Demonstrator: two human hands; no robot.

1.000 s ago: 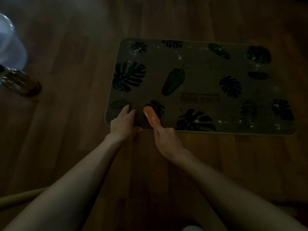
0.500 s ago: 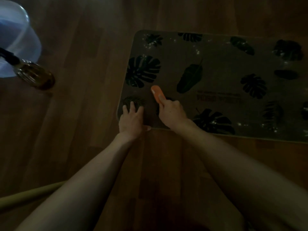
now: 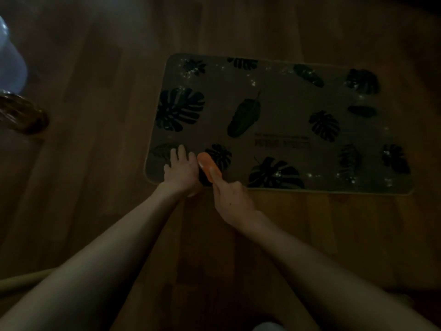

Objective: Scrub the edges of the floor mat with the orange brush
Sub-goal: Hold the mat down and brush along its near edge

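A beige floor mat (image 3: pixel 281 91) printed with dark leaves lies flat on the wooden floor. Wet specks glint along its edges. My left hand (image 3: pixel 180 170) presses flat on the mat's near left corner, fingers spread. My right hand (image 3: pixel 230 199) grips the orange brush (image 3: pixel 210 167), with the index finger laid along its back. The brush head sits on the mat just inside the near edge, right beside my left hand. The bristles are hidden underneath.
A pale translucent bucket (image 3: pixel 10 60) stands at the far left on the wooden floor (image 3: pixel 95 163). A brown round object (image 3: pixel 22 115) lies next to it. A yellowish hose or pole (image 3: pixel 21 281) crosses the lower left corner.
The brush has slid back toward me, from further in on the mat to its near edge. My left hand stays pressed on the corner. The view shifted left.
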